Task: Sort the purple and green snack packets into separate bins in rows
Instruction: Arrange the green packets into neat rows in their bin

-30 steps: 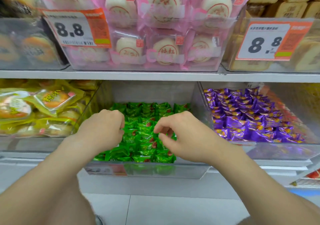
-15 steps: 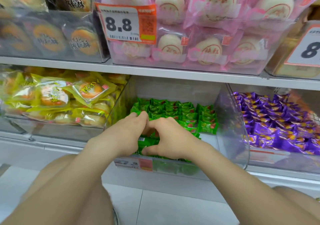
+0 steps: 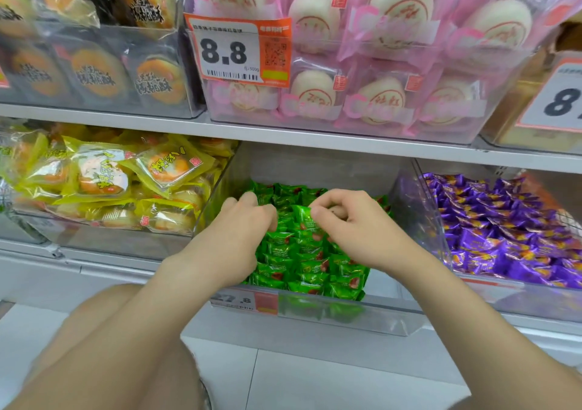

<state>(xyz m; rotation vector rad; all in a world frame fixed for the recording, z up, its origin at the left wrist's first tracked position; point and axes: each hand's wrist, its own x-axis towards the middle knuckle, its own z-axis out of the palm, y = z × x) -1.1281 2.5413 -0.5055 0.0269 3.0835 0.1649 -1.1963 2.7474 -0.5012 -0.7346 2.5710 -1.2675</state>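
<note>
The green snack packets (image 3: 302, 261) lie in rows in the clear middle bin (image 3: 346, 312) on the lower shelf (image 3: 94, 264), and the purple snack packets (image 3: 504, 230) fill the bin to its right, past the shared clear wall. Expect both kinds to be light, small and crinkly. The glossy film will likely slide under a flat fingertip, and the filling may crush if you squeeze the middle, so take each one by its crimped end seam or lightly across its short sides. Your right hand (image 3: 356, 223) has its fingers curled and appears to pinch the edge of one raised green packet (image 3: 304, 217), tilted up above its row towards the bin's back. Your left hand (image 3: 239, 230) is curled with its fingertips down among the packets just beside it, but you cannot tell whether it grips one. Half a second ago your hands were pressed together low near the bin's front edge. Now they are apart and further back, with that packet lifted between them.
</note>
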